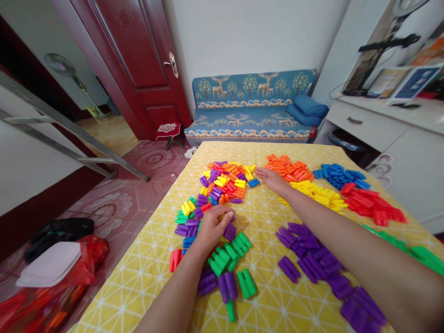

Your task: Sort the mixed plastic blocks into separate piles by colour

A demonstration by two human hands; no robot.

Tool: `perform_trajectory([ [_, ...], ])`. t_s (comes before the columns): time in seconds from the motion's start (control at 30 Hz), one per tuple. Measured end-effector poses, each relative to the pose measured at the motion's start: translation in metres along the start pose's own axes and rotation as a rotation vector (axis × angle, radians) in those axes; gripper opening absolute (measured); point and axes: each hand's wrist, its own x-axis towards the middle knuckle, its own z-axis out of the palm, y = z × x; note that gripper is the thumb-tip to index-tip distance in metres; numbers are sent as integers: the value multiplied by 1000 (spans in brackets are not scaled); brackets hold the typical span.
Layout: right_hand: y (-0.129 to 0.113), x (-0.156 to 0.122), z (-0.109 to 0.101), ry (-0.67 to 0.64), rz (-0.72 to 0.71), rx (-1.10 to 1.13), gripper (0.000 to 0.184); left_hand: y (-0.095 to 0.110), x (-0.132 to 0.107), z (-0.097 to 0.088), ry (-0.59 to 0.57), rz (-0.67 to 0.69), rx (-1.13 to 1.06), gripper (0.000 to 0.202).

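Note:
My left hand (214,226) is over a mixed heap of small plastic toy blocks shaped like joined tubes. Its fingers curl inward with the thumb close to them, and whatever they hold is hidden. Purple blocks (229,232) and green blocks (225,257) lie right beside it. My right hand (272,179) is stretched out flat between the mixed blocks (227,179) and a pile of orange blocks (288,168). Nothing shows in its fingers. A blue block (253,183) and some yellow blocks (249,172) lie just left of its fingertips.
Single-colour piles of yellow blocks (321,196), blue blocks (340,175), red blocks (374,203) and purple blocks (312,253) spread under and around my right arm. A yellow patterned cloth (138,286) covers the table. Beyond stand a blue sofa (239,118) and a white cabinet (398,134).

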Motion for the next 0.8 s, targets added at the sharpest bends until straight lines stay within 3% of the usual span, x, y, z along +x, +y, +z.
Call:
perform_trajectory([
  [0.17,6,19,-5,44,62,-55,60,1,0,0,0,5,11,24],
  [0.27,4,17,-4,76,76,-145,47,1,0,-1,-2,-1,7,24],
  [0.37,-3,1,9,61,63,-276,30,0,0,0,-4,-5,8,24],
  [0.57,-19,-45,31,-38,-44,-567,16,-1,-1,0,-7,8,4,25],
  [0.8,-30,-84,20,-184,-166,-659,19,1,1,0,4,38,24,21],
])
